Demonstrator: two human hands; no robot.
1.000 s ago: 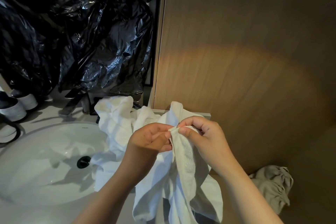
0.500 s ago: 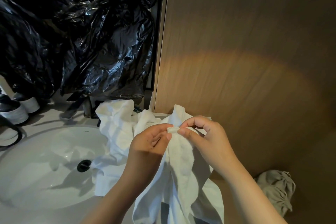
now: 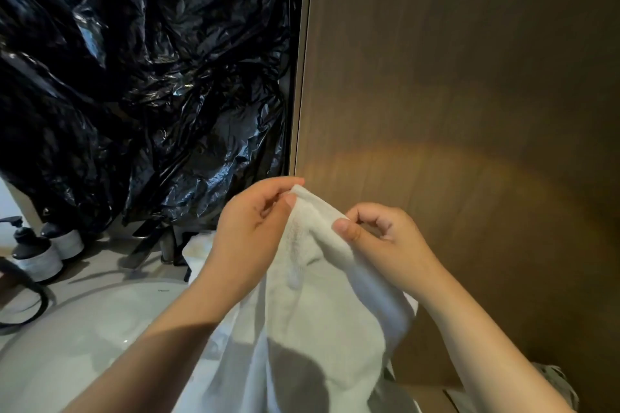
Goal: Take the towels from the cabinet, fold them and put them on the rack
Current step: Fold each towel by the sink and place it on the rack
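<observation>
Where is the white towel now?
In the head view, lower centre, the towel hangs pinched between the left hand and right hand, right of the sink.

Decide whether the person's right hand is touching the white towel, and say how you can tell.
Touching. The head view shows the right hand pinching a fold of the white towel, thumb pressed onto the cloth.

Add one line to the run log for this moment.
left hand: pinches white towel corner | right hand: pinches towel edge | towel: hangs unfolded below hands
</observation>
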